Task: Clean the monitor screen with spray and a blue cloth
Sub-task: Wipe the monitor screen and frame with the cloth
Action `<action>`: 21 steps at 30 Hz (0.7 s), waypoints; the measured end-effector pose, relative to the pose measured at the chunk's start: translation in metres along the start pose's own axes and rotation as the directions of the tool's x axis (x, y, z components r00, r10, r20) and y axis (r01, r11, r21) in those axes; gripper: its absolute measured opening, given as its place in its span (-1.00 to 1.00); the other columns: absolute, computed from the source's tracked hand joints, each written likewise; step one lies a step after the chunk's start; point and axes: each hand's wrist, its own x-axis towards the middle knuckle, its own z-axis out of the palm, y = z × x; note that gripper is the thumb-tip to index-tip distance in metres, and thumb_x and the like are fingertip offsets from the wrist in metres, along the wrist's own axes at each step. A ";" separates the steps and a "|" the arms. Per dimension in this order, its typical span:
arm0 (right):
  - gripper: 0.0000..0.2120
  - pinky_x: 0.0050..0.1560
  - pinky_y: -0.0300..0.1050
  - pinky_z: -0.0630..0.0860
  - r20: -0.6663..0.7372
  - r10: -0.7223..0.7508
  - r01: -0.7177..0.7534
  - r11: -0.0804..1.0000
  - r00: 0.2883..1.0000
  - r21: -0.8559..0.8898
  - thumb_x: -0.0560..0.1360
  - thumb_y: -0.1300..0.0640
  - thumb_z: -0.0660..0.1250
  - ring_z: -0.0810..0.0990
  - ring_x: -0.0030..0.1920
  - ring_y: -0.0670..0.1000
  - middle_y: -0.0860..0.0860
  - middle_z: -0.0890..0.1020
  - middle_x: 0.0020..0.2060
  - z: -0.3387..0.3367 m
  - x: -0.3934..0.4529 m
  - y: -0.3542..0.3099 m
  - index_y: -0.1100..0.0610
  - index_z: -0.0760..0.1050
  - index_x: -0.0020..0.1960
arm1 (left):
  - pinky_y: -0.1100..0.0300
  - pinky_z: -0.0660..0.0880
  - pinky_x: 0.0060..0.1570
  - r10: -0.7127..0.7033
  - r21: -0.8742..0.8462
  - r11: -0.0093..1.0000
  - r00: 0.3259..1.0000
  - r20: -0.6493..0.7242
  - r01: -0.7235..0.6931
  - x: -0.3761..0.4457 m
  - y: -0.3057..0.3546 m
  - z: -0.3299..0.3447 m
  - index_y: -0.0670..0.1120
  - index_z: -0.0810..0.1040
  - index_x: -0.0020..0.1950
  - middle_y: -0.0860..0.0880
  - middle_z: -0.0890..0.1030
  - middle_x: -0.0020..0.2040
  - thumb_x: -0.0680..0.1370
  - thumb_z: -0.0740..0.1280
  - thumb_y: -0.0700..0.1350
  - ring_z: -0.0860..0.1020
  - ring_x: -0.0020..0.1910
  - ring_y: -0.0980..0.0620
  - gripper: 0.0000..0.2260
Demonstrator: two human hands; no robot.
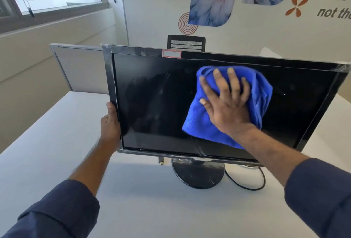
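A black monitor (152, 105) stands on its round base (197, 177) on a white table, its dark screen facing me. A blue cloth (197, 124) lies spread against the right half of the screen. My right hand (226, 103) presses flat on the cloth with fingers spread and pointing up. My left hand (110, 124) grips the monitor's left bezel, thumb on the front edge and fingers hidden behind the frame. No spray bottle is in view.
A white table (57, 161) carries the monitor. A black cable (247, 182) loops behind the base on the right, and a plug end (161, 161) hangs below the bezel. A grey partition (79, 68) and a black chair back (186, 43) stand behind.
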 end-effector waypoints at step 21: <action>-0.34 0.52 0.22 -0.26 0.210 -0.440 0.405 0.894 0.873 0.190 0.49 0.20 0.09 -0.20 0.58 0.14 0.00 -0.15 0.59 0.008 -0.101 0.051 0.01 0.02 0.57 | -0.16 0.51 0.20 -0.009 0.039 0.999 1.000 0.009 0.008 -0.003 0.003 -0.005 0.07 0.52 -0.16 -0.09 0.57 0.01 0.52 -0.02 0.45 0.56 0.05 -0.15 -0.46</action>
